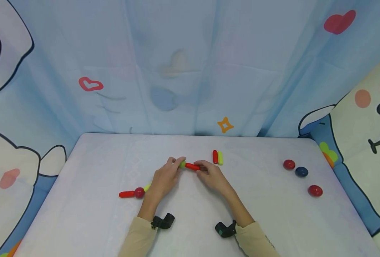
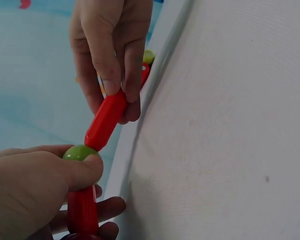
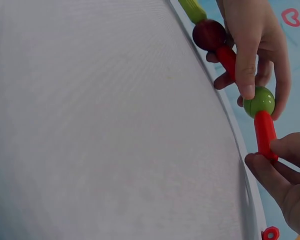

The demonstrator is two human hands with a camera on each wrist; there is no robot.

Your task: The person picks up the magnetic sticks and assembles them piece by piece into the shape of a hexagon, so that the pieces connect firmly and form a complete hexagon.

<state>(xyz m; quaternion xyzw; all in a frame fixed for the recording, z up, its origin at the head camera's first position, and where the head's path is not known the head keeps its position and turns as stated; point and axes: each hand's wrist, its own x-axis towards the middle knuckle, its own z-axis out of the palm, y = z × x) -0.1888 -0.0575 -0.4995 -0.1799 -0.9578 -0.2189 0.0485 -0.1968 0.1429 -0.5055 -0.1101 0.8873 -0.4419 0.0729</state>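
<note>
the left hand [image 1: 166, 178] pinches the green ball [image 3: 260, 101] and the right hand [image 1: 213, 177] pinches the red stick [image 1: 192, 166], ball and stick touching near the centre of the head view. how deeply the stick sits is unclear; a crooked push could pop it out or spin the ball between the fingertips. lower left, the red ball [image 1: 139, 192] lies close enough for the left arm [image 1: 150, 207] to knock, and the loose balls [image 1: 301, 171] at right could roll if bumped.

Blue curtain [image 1: 257, 53] behind white table [image 1: 196, 207]; solid red heart [image 1: 339, 22] on curtain, upper right
</note>
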